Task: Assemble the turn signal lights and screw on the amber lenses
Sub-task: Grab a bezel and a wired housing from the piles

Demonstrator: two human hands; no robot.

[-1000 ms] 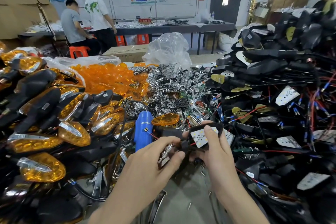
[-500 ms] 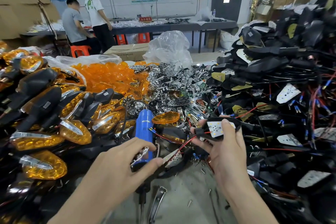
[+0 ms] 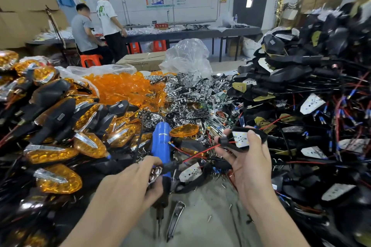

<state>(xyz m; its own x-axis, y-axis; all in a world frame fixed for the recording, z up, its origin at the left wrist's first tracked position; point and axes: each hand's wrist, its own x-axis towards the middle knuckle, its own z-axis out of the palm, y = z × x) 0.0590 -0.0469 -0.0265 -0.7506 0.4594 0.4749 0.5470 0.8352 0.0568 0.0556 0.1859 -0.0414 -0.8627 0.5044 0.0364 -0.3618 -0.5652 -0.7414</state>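
Hands apart. Left hand (image 3: 128,186) pinches a small chrome piece (image 3: 155,173), mostly covered by the fingers, so its shape is unclear. It sits right against the lower body of the blue screwdriver (image 3: 160,144), whose tip points toward the camera. Right hand (image 3: 249,164) grips a black turn signal housing (image 3: 262,136), thumb laid over its white LED board (image 3: 242,138) and hiding part of it. A red wire (image 3: 198,154) trails from the housing into the clutter. One loose amber lens (image 3: 183,130) lies just beside the screwdriver. Both forearms are cut off at the bottom edge.
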